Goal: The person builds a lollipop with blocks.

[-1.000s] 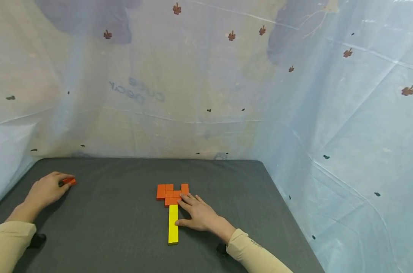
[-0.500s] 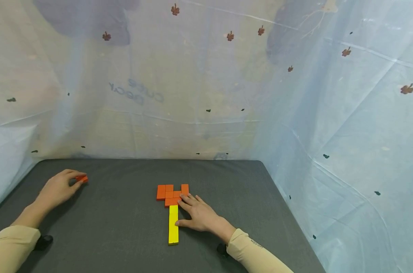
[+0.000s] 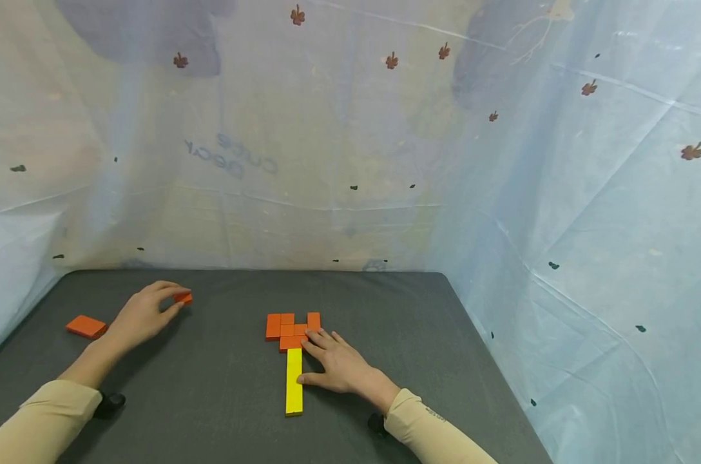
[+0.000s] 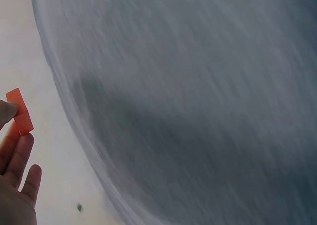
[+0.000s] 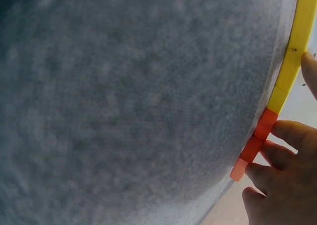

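My left hand (image 3: 142, 314) pinches a small orange block (image 4: 21, 115) between thumb and fingers, held above the far left of the table. A line crosses the block in the left wrist view; whether it is one piece or two, I cannot tell. My right hand (image 3: 341, 366) lies with extended fingers against the right side of several orange blocks (image 3: 274, 327) laid edge to edge. Its thumb touches a yellow strip (image 3: 294, 393) running from those blocks toward me. The right wrist view reveals a seam in the yellow strip (image 5: 294, 51). The fingers partly cover the blocks' right side.
A loose orange block (image 3: 86, 326) lies on the left of the dark grey table (image 3: 211, 399), with a bit of orange showing beside my left wrist. Pale printed plastic sheeting (image 3: 327, 142) hangs behind the table and along its right side.
My left hand has moved rightward with the pinched orange block. The loose orange block at the left has come into view from behind that arm. My right hand and the laid blocks stay put.
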`<state>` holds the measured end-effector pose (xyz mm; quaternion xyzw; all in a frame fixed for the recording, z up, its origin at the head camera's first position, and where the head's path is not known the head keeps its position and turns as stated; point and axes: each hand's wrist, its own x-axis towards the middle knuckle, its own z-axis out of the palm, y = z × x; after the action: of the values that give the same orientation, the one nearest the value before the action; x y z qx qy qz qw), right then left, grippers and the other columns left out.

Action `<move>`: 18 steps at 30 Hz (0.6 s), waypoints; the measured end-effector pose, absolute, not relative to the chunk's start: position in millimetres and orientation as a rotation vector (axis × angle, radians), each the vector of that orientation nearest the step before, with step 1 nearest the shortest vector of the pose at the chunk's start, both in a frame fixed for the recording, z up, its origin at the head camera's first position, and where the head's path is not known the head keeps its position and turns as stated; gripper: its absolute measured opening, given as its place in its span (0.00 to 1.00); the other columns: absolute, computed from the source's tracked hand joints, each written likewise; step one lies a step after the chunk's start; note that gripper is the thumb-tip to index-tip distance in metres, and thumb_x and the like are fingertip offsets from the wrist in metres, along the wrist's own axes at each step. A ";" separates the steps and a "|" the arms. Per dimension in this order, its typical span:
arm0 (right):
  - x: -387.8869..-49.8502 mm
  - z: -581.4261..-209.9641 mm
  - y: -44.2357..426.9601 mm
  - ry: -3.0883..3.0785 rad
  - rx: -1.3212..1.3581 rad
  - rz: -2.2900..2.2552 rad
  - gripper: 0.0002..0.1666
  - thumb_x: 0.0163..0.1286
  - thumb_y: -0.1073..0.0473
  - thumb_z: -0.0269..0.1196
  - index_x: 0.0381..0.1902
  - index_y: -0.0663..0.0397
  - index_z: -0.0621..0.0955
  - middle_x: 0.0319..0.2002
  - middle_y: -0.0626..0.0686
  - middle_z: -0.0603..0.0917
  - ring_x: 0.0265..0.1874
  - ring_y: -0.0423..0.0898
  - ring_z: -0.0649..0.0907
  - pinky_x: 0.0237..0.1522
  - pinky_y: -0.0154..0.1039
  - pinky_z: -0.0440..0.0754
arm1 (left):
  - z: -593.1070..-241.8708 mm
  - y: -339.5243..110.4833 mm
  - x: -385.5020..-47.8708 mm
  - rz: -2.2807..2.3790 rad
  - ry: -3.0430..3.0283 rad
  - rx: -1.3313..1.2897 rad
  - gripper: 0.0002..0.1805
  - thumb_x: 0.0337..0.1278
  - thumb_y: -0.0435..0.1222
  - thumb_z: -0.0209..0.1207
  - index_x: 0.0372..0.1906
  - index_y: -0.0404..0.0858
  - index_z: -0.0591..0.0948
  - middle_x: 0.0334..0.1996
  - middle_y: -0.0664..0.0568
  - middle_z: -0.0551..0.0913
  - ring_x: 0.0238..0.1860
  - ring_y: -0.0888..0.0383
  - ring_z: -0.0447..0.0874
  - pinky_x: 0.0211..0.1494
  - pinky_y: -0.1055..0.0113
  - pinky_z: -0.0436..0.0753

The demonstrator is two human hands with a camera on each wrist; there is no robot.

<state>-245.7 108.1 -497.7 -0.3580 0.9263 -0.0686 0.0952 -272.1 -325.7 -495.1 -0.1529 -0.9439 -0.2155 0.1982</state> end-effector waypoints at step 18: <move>-245.4 -497.3 108.4 2.750 -1.069 -0.195 0.49 0.75 0.27 0.55 0.82 0.45 0.62 0.83 0.48 0.56 0.82 0.51 0.56 0.81 0.52 0.53 | -498.0 -248.4 -292.8 -0.757 -2.606 -0.560 0.18 0.64 0.28 0.68 0.58 0.34 0.86 0.56 0.37 0.82 0.56 0.34 0.80 0.54 0.34 0.79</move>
<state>-245.4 108.4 -497.3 -0.3600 0.9261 -0.0658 0.0920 -292.8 -248.4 -498.0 -0.1986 -0.9243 -0.2686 0.1844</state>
